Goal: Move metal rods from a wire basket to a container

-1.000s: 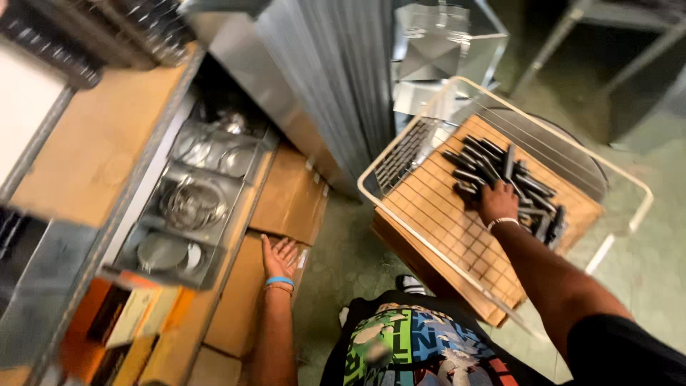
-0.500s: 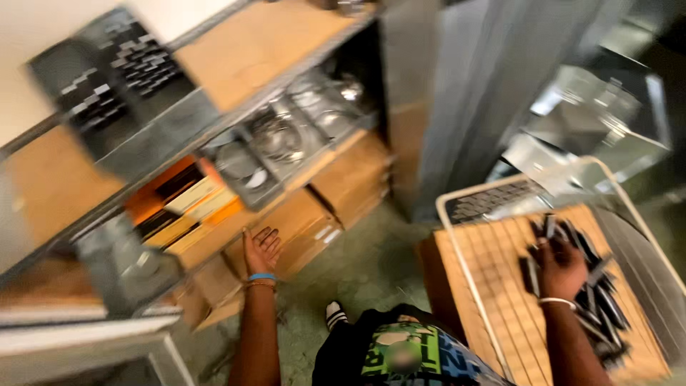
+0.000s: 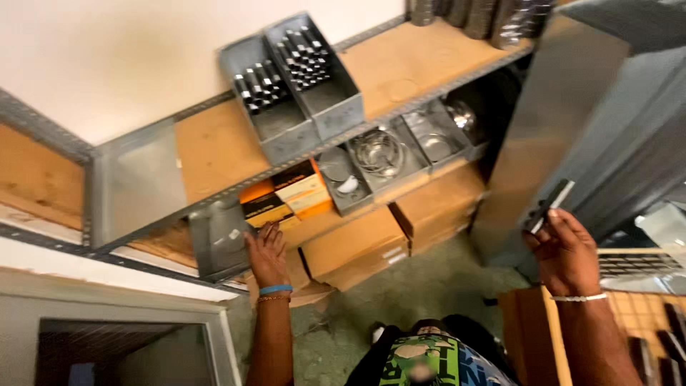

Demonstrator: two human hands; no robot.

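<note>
The big metal shelf (image 3: 214, 154) fills the top, from 9 o'clock to 1 o'clock. Two grey bins (image 3: 293, 89) of dark metal bars sit on it at 12 o'clock. Below them are trays (image 3: 379, 161) of shiny rings, and brown boxes (image 3: 357, 243) lie under those. A wire cart (image 3: 636, 314) with more bars is at 4 o'clock.

The left hand (image 3: 266, 251), at 7 o'clock, rests flat with fingers spread against a grey bin (image 3: 218, 239) on the lower shelf. It holds nothing.

The right hand (image 3: 564, 250), at 3 o'clock, pinches a few dark bars (image 3: 549, 206) between thumb and fingers, held up in the air.

The bars stick out past the fingers, so I think one could slip and drop on the floor if the pinch gets loose. The low bin looks tipped, and a push could slide it off.
</note>
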